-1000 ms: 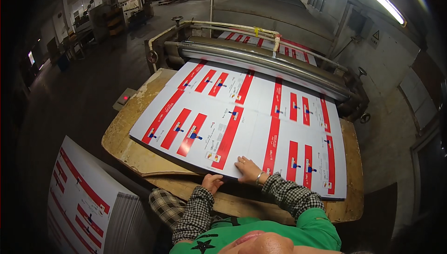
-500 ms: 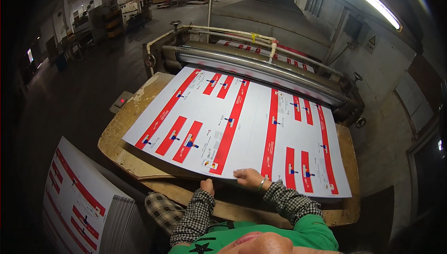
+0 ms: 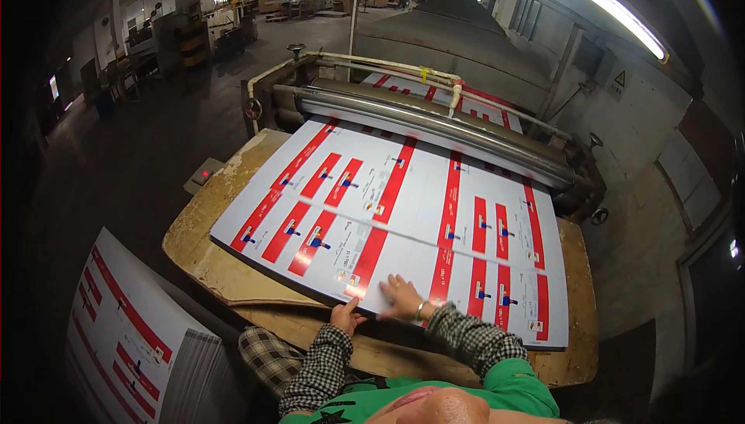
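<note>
A stack of large white printed sheets (image 3: 415,269) with red bands lies on the worn wooden feed table. Farther in, another printed sheet (image 3: 423,183) runs under the steel roller, its near edge lying across the stack. My left hand (image 3: 345,317) is closed at the stack's near edge, thumb on top and fingers partly hidden. Just to its right, my right hand (image 3: 402,298) lies with fingers spread on the top sheet. A bracelet circles the right wrist.
The steel roller (image 3: 434,125) spans the machine, with pipes and handwheels around it. Bare wood of the feed table (image 3: 194,249) shows at the left, beside a small box with a red light (image 3: 205,173). Another stack of printed sheets (image 3: 124,331) stands at the lower left.
The upper sheet has slid away from me into the roller, exposing the stack below. My right hand has gone from holding its near edge to lying spread on the stack; my left now touches the edge.
</note>
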Motion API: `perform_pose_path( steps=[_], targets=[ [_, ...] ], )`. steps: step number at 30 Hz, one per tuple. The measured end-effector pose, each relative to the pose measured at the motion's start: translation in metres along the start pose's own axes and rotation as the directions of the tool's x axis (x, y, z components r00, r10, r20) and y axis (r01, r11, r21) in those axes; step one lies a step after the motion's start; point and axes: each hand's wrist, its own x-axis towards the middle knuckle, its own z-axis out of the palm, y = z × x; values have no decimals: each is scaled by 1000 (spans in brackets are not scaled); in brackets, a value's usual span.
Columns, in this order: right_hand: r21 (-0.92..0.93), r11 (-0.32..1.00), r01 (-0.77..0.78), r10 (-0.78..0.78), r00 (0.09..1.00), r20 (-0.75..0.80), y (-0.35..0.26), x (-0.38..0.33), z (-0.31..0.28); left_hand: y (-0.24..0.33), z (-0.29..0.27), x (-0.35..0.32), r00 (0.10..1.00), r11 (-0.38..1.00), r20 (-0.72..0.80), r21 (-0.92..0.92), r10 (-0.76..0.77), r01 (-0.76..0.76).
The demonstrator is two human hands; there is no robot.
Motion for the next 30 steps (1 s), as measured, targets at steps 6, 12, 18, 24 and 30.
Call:
perform_pose_path(
  steps=[6,12,18,24,30],
  targets=[
    [83,994,72,-87,977,192,-9,-16,-27,6,-12,-3,991,996,110,56,-77,71],
    [384,923,15,23,995,-94,-7,-21,-84,-10,-9,20,936,973,-346,189,-57,130],
    [346,937,45,-50,999,7,-20,-33,-59,-25,-21,33,929,996,-370,74,-16,47],
    [378,915,142,-91,984,-150,-9,-40,-17,-17,-8,18,951,988,-296,145,90,-49],
    [270,931,-245,268,962,-52,32,27,-29,-1,12,-2,988,997,-146,60,52,-44]
  ],
)
